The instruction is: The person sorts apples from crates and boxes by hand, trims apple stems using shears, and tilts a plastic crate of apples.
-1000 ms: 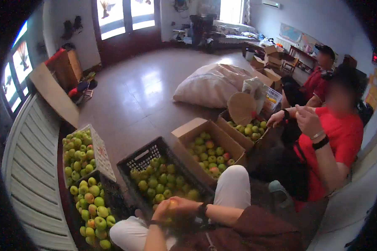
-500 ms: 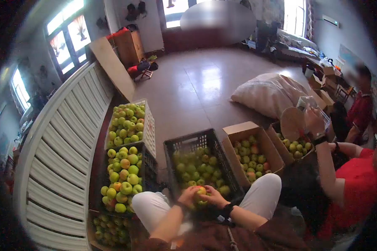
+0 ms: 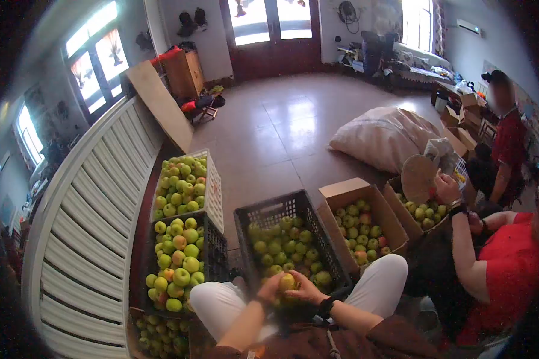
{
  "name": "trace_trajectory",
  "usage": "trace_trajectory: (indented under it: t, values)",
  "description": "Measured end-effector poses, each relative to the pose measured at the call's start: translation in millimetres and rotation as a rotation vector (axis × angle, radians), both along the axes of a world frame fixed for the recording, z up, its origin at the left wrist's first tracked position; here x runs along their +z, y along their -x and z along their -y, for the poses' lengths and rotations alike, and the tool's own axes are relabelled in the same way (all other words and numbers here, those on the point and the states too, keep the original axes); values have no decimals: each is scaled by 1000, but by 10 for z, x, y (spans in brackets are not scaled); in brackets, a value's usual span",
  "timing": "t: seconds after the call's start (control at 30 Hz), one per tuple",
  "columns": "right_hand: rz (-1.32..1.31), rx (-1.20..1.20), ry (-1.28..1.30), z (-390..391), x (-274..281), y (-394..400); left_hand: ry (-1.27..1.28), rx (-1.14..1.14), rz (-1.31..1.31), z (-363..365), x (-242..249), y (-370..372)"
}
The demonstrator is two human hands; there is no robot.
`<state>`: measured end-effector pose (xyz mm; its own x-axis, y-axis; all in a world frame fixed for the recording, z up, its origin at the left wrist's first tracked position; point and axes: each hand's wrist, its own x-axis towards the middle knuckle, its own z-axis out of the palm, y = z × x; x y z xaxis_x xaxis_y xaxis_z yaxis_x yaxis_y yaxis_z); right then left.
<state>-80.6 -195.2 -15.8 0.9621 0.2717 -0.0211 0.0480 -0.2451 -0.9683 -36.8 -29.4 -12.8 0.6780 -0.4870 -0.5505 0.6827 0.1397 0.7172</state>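
Both of my hands meet over the near end of a black plastic crate [image 3: 335, 257] that holds many green apples. Between them is one yellowish apple [image 3: 288, 282]. My left hand [image 3: 270, 289] curls around its left side, and my right hand [image 3: 308, 291] grips it from the right with bent fingers. Fingers cover part of the apple. Green apples [image 3: 290, 242] lie loose in the crate just beyond my hands. My knees in white trousers frame the crate's near end.
Left stand a black crate [image 3: 217, 245] and a white crate [image 3: 213, 191], heaped with apples, beside a white slatted panel [image 3: 84, 227]. Right are cardboard boxes [image 3: 335, 190] of apples and a large sack [image 3: 386, 140]. A red-sleeved person's hand [image 3: 446, 188] holds a round fan [image 3: 417, 179].
The apple has turned in my hands: its red patch faced up before, and a yellowish side shows now. At the far right, a person in dark red appears higher and more upright.
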Motion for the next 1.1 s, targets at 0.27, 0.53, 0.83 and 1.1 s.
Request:
trace_trajectory:
  t: [0.27, 0.53, 0.83, 1.1]
  values:
    - [118, 8, -10, -13, 59, 26, -4, 10, -94, 50, 319, 49]
    - [-6, -22, -23, 20, 109, 16, 94, 79, -58, 62, -35, 22]
    - [-172, -287, -13, 167, 275, 58, -10, -156, 148, 196, 364, 128]
    - [-261, -92, -475, 210, 140, 85, -75, 14, 208, 168, 131, -33]
